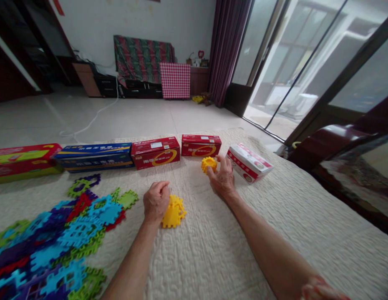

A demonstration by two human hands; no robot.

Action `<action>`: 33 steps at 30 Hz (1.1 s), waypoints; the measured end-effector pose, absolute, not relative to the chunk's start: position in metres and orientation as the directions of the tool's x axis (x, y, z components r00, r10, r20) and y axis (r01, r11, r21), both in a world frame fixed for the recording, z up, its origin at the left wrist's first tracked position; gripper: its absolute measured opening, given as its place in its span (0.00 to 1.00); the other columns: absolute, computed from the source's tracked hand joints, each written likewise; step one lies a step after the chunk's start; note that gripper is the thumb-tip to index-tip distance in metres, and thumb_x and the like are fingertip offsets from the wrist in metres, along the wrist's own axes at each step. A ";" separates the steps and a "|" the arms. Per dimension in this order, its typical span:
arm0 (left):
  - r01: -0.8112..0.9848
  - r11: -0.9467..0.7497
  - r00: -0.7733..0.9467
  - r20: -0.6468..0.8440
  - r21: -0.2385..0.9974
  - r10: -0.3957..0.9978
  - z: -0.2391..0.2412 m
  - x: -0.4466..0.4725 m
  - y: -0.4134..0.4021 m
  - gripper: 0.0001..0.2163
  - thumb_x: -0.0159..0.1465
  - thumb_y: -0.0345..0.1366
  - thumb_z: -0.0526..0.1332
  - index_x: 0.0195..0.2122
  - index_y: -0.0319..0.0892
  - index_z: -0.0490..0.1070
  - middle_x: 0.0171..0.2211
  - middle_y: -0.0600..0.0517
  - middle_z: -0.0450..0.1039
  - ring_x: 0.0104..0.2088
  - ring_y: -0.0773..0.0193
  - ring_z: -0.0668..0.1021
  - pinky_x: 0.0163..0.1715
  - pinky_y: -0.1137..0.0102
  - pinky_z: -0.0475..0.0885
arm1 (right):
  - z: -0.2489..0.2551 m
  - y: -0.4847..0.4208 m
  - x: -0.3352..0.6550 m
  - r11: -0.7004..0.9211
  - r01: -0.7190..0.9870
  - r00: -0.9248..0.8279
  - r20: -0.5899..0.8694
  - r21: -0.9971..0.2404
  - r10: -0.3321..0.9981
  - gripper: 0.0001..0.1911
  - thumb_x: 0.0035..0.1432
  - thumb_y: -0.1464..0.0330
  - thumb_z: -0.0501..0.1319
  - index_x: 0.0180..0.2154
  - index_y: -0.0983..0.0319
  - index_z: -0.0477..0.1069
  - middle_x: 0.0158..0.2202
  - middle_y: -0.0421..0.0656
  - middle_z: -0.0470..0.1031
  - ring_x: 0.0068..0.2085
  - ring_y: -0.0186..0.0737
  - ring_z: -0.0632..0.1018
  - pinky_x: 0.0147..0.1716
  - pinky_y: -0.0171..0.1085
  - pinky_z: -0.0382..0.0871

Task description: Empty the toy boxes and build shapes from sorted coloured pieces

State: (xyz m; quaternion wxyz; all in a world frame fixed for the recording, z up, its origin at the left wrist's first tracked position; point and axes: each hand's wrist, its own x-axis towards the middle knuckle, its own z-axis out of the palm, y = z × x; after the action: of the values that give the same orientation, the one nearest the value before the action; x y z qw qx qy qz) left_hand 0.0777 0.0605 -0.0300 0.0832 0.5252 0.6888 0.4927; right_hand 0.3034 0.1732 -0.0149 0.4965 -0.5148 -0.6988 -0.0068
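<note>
Curled closed, my left hand (pixel 156 201) rests on the quilted cover beside a few flat yellow toothed pieces (pixel 172 216); whatever may be inside its fingers is hidden. Farther forward and to the right, my right hand (pixel 223 176) has its thumb and forefinger at the edges of a stack of yellow toothed interlocking pieces (pixel 209 165). That stack lies just in front of a small red box (pixel 201 146). A white and red box (pixel 248 162) stands right beside the right hand's outer fingers.
A heap of blue, green, purple and red toothed pieces (pixel 78 229) spreads over the left of the quilted cover (pixel 194 258). Along its far side stand another red box (pixel 155 153), a blue box (pixel 95 157) and a red and green box (pixel 25 161).
</note>
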 end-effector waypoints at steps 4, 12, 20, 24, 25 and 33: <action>0.564 -0.006 -0.522 0.361 0.826 0.773 -0.029 0.077 0.059 0.15 0.55 0.38 0.53 0.34 0.42 0.79 0.37 0.48 0.81 0.40 0.57 0.81 0.45 0.65 0.75 | -0.005 0.159 0.298 0.583 0.678 -0.036 0.773 -0.447 0.633 0.17 0.54 0.66 0.59 0.47 0.58 0.67 0.46 0.48 0.70 0.49 0.50 0.72 0.50 0.53 0.67; 0.235 0.011 -0.718 0.166 0.972 0.676 -0.029 0.073 0.062 0.16 0.58 0.35 0.50 0.39 0.40 0.76 0.34 0.50 0.79 0.31 0.64 0.80 0.32 0.71 0.75 | 0.012 0.103 0.265 0.806 0.238 -0.731 0.446 -0.542 0.516 0.12 0.59 0.66 0.59 0.45 0.58 0.71 0.44 0.45 0.74 0.45 0.42 0.76 0.46 0.44 0.72; 0.109 -0.031 -0.756 0.103 0.994 0.647 -0.028 0.071 0.064 0.15 0.58 0.35 0.51 0.38 0.40 0.75 0.34 0.49 0.78 0.31 0.66 0.79 0.33 0.72 0.74 | 0.013 0.069 0.244 0.852 0.224 -0.887 0.264 -0.473 0.380 0.40 0.49 0.54 0.69 0.60 0.57 0.60 0.62 0.52 0.62 0.61 0.53 0.64 0.59 0.55 0.60; 0.173 -0.009 -0.721 0.133 0.985 0.680 -0.025 0.073 0.063 0.15 0.57 0.34 0.51 0.38 0.40 0.76 0.32 0.50 0.78 0.31 0.64 0.80 0.34 0.70 0.75 | 0.011 0.064 0.240 0.865 0.257 -0.884 0.258 -0.430 0.390 0.28 0.50 0.61 0.67 0.52 0.59 0.66 0.53 0.50 0.69 0.55 0.51 0.69 0.56 0.53 0.62; 0.206 -0.002 -0.708 0.151 0.979 0.690 -0.024 0.074 0.062 0.15 0.57 0.33 0.51 0.37 0.40 0.76 0.32 0.50 0.79 0.30 0.64 0.80 0.34 0.69 0.75 | 0.011 0.064 0.241 0.862 0.261 -0.880 0.260 -0.434 0.397 0.26 0.50 0.63 0.66 0.51 0.60 0.66 0.52 0.49 0.69 0.54 0.50 0.69 0.55 0.52 0.63; 0.333 0.033 -0.663 0.209 0.943 0.719 -0.026 0.078 0.062 0.16 0.56 0.35 0.52 0.37 0.40 0.79 0.33 0.48 0.81 0.33 0.59 0.81 0.38 0.65 0.76 | 0.015 0.092 0.282 0.824 0.404 -0.824 0.233 -0.398 0.516 0.24 0.50 0.69 0.61 0.51 0.62 0.65 0.45 0.49 0.71 0.45 0.45 0.72 0.47 0.46 0.71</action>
State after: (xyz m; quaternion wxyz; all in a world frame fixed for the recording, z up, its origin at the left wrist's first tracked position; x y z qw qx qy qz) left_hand 0.0779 0.0619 -0.0263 0.1652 0.3758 0.6995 0.5850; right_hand 0.2816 0.0920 0.0151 0.1675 -0.2447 -0.9401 0.1682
